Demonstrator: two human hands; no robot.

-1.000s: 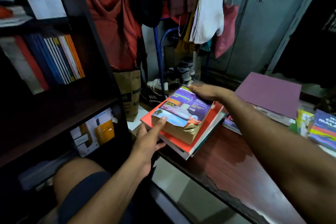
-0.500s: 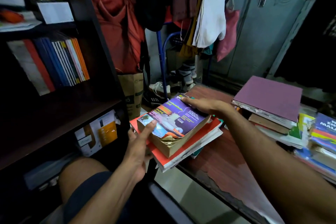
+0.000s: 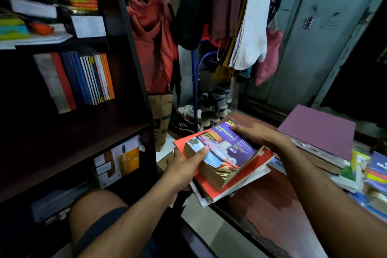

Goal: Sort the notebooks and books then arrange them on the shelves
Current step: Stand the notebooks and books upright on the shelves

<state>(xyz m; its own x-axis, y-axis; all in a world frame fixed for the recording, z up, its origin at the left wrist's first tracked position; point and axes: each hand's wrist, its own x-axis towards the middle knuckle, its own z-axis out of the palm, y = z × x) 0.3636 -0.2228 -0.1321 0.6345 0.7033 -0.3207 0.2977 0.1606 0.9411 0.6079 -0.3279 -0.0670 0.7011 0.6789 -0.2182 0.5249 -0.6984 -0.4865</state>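
Note:
A small stack of books hangs over the table's left edge: a thick purple-covered book (image 3: 228, 148) on top of a red-covered book (image 3: 240, 182) and thinner ones below. My left hand (image 3: 184, 165) grips the stack's near left side, thumb on the purple cover, fingers underneath. My right hand (image 3: 257, 134) lies on the purple book's far right corner, fingers curled over its edge. The dark shelf unit (image 3: 83, 132) stands to the left, with upright notebooks (image 3: 83, 79) on its middle shelf.
A dark wooden table (image 3: 270, 203) carries more book piles at the right, topped by a mauve book (image 3: 320, 130) and colourful ones (image 3: 377, 174). A clothes rack (image 3: 194, 48) with hanging garments and shoes stands behind. My knee (image 3: 94, 211) is below the shelf.
The stack has slid left, further off the table's edge toward the shelf. My left hand closed around its near side; the right hand stayed on the top book.

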